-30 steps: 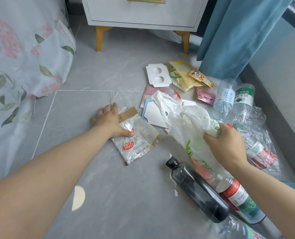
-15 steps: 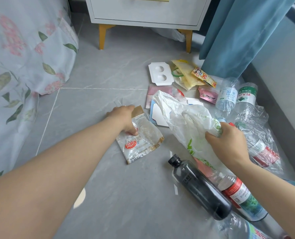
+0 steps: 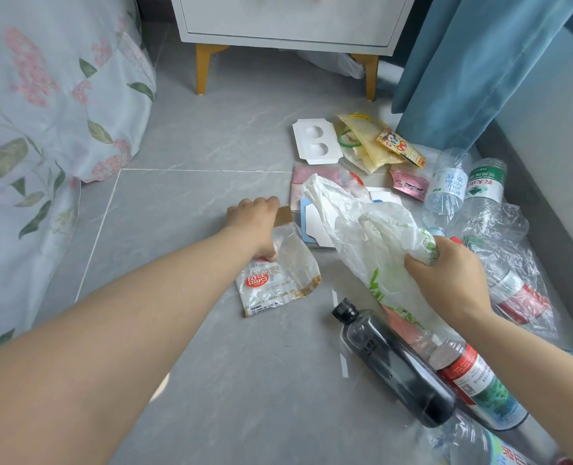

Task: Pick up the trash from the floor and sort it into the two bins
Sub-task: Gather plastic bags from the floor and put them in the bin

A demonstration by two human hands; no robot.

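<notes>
Trash lies scattered on the grey tiled floor. My left hand [image 3: 256, 226] grips the top of a clear food wrapper [image 3: 280, 280] with a red round logo and a brown strip; the wrapper's lower end still touches the floor. My right hand [image 3: 446, 276] clutches a crumpled white plastic bag [image 3: 369, 236] with green print. In front of it lie a dark bottle [image 3: 392, 364] with a black cap and a bottle with a red and green label [image 3: 476, 387]. No bin is in view.
Farther back lie a white card insert [image 3: 315, 140], yellow snack wrappers [image 3: 372, 142], a pink packet [image 3: 409, 184], two clear bottles [image 3: 446, 186] and clear film [image 3: 513, 273]. A nightstand [image 3: 288, 21] stands behind, floral bedding [image 3: 43, 112] on the left, a blue curtain [image 3: 472, 62] on the right.
My left hand went from lying flat on the wrapper to curling round its top and lifting that end. My right hand kept its hold on the white bag.
</notes>
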